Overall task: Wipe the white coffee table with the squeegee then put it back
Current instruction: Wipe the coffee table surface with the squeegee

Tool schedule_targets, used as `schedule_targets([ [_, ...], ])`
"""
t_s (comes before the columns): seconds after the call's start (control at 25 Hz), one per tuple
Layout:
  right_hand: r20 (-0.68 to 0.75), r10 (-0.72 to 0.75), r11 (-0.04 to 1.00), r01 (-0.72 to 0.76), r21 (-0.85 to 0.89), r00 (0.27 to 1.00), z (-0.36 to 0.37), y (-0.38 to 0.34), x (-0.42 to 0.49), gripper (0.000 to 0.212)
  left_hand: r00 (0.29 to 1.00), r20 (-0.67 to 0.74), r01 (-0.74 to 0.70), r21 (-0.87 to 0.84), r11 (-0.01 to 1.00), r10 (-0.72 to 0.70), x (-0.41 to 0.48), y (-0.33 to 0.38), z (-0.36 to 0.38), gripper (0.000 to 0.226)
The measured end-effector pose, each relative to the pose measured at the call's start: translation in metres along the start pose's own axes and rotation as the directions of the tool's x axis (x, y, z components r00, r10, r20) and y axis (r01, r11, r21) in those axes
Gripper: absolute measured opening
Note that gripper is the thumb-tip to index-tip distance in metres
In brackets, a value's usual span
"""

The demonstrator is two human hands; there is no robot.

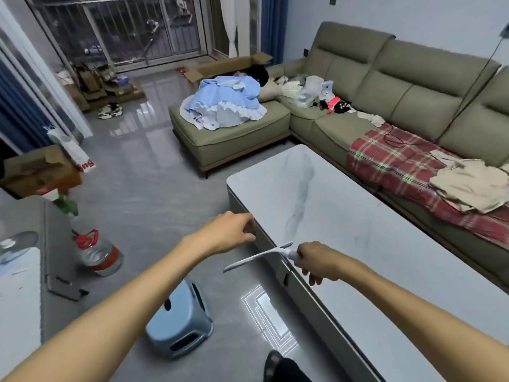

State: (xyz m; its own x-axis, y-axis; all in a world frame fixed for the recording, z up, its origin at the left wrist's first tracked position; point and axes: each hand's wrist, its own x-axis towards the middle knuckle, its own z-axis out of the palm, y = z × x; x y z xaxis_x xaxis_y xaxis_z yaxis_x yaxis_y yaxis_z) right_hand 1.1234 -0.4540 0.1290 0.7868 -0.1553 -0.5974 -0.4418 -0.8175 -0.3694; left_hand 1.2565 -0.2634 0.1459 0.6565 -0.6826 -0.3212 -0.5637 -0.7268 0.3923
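The coffee table [358, 216] stands before the sofa [413, 86], stool [179, 323] at its left.

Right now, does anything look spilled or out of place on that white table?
Nothing spilled: the white coffee table looks bare. The right hand holds the squeegee off its near edge. Off the table, clothes are heaped on the sofa.

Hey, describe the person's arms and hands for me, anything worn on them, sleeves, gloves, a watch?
Both forearms are bare as far as the picture shows, with no sleeves in view. The left hand and right hand wear no gloves. No watch, bracelet or ring is visible on either wrist or on the fingers that show.
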Motion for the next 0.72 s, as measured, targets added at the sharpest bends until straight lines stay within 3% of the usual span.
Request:
schedule_targets([
  [0.24, 0.055, 0.094, 0.994, -0.096, 0.049, 0.994, -0.076, 0.014, 0.163, 0.029, 0.974, 0.227, -0.041, 0.137, 0.990, 0.009, 0.181, -0.062, -0.042, 0.039],
  [0.52, -0.017, 0.188, 0.961, -0.180, 0.208, 0.982, -0.213, 0.003, 0.315, 0.030, 0.967, 0.249, -0.063, 0.065, 0.996, 0.045, 0.362, -0.099, -0.133, 0.037],
  [0.72, 0.023, 0.325, 0.847, -0.302, 0.437, 0.945, -0.247, 0.034, 0.435, 0.029, 0.964, 0.246, -0.115, 0.029, 0.993, 0.104, 0.524, -0.132, -0.133, 0.034],
])
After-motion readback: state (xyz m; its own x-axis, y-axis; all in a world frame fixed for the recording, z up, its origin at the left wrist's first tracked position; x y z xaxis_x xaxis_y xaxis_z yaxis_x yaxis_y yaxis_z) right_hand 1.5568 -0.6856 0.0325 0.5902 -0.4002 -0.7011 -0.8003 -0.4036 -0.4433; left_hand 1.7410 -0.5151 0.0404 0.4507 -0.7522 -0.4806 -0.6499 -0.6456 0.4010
